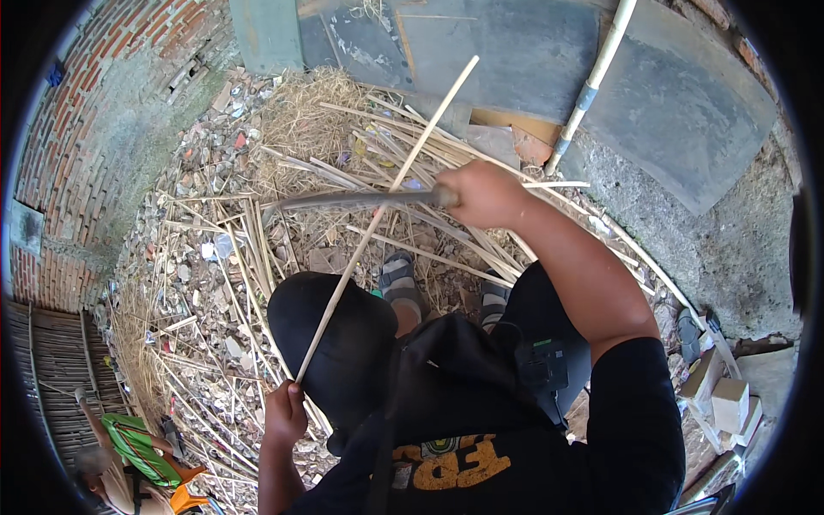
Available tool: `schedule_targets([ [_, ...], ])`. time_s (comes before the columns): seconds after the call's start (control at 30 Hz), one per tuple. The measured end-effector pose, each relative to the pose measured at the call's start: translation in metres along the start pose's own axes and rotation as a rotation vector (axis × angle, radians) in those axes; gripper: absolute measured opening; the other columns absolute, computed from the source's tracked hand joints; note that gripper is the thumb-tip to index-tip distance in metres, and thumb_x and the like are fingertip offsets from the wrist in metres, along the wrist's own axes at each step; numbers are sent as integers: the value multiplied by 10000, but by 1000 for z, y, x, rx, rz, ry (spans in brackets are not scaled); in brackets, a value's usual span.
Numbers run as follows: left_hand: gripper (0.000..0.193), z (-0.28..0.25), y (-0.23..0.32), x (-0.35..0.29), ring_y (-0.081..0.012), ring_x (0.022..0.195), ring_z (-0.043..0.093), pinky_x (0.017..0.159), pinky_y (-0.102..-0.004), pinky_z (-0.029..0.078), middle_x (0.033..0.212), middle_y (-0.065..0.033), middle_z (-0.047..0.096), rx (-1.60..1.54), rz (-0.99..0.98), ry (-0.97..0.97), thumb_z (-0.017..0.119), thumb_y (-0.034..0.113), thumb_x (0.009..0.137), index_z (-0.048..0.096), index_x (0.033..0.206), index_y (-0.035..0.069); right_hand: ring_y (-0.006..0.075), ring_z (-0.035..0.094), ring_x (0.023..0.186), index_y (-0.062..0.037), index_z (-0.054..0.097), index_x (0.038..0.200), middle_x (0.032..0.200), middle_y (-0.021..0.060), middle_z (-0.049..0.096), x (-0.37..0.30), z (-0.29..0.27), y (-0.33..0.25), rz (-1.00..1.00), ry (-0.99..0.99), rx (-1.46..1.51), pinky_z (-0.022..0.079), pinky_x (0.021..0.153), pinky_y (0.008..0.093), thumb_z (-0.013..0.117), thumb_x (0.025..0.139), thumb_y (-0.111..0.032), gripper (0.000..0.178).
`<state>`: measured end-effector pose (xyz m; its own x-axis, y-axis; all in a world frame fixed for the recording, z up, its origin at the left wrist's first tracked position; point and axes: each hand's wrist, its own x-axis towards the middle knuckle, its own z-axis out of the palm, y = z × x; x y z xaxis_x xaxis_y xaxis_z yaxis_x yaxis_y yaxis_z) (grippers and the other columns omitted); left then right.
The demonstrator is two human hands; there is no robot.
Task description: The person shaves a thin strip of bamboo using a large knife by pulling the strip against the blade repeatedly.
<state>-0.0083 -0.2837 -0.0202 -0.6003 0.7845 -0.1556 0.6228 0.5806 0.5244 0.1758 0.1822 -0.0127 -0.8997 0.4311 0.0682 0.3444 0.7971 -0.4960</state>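
Observation:
My right hand (485,196) is closed round the handle of a machete (335,200), whose long dark blade points left. Lower down, my left hand (284,414) grips the near end of a thin pale bamboo stick (435,123). The stick slants up and away to the right, past my dark-clothed knee (313,330). Blade and stick cross near the middle of the stick; whether they touch, I cannot tell. Beneath them, a loose pile of split bamboo strips (463,154) lies on the ground around my sandalled feet (397,276).
Rubble and dry straw (305,107) cover the ground. A brick wall (112,112) rises at left, and grey panels (506,51) stand ahead with a pale pole (592,86) leaning there. Small boxes (731,405) sit at right. Another person in green shorts (137,446) is at lower left.

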Motion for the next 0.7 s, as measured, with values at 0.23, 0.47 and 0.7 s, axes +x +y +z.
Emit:
schedule_targets([
  [0.23, 424, 1, -1, 6, -403, 545, 576, 535, -457, 424, 597, -199, 558, 10, 15, -1, 389, 249, 1077, 541, 775, -7, 359, 695, 790, -39, 694, 1021, 813, 210, 686, 9, 2, 48, 163, 89, 108, 546, 736, 452, 718, 783, -181, 278],
  [0.47, 431, 2, -2, 0, -388, 548, 571, 541, -436, 427, 602, -191, 556, 1, 35, 32, 394, 260, 1081, 541, 772, -1, 349, 695, 779, -64, 697, 975, 799, 181, 687, 6, 19, 1, -91, -67, 71, 539, 736, 468, 690, 764, -153, 229],
  [0.7, 472, -8, 4, 6, -237, 529, 499, 550, -386, 399, 579, -114, 517, -162, -17, -46, 403, 298, 1091, 544, 753, -1, 374, 689, 809, -54, 692, 975, 823, 202, 686, 11, 10, 51, 74, 96, 102, 541, 750, 465, 697, 768, -178, 242],
])
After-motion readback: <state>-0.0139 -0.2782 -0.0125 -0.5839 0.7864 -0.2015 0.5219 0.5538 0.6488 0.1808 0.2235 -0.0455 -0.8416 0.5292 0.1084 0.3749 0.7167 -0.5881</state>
